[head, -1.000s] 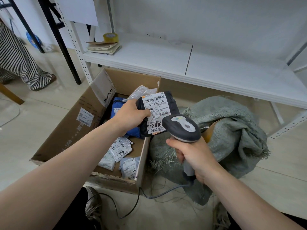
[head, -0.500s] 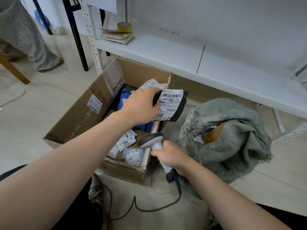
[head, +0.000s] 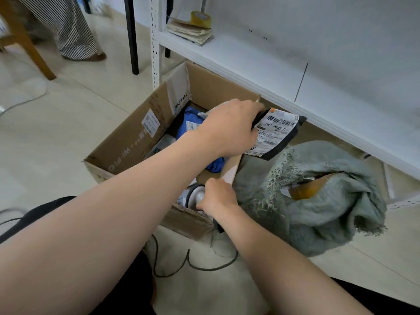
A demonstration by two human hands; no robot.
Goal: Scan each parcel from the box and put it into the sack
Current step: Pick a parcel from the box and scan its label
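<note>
At the bottom centre of the frame a dark cable [head: 188, 262] loops over the pale tiled floor [head: 56, 105]. Just above it the right hand [head: 217, 197] has its fingers curled round the handle of the scanner [head: 196, 197], whose grey head sits over the near right corner of the box [head: 127, 146] and faces left. The open cardboard box stands on the floor at mid-frame and holds a blue parcel [head: 188, 123] and several small labelled packets. Right of it, touching its wall, slumps the grey-green sack [head: 318, 201]; something brown shows in its mouth. The left hand [head: 229, 128] grips the black parcel [head: 278, 133] by its left end, above the gap between box and sack. The parcel's white label faces up and its long axis slants from upper right to lower left. Behind runs a white shelf [head: 250, 62] bearing papers [head: 188, 32] and a roll of tape [head: 200, 18]. At upper left stand striped trousers [head: 66, 26].
</note>
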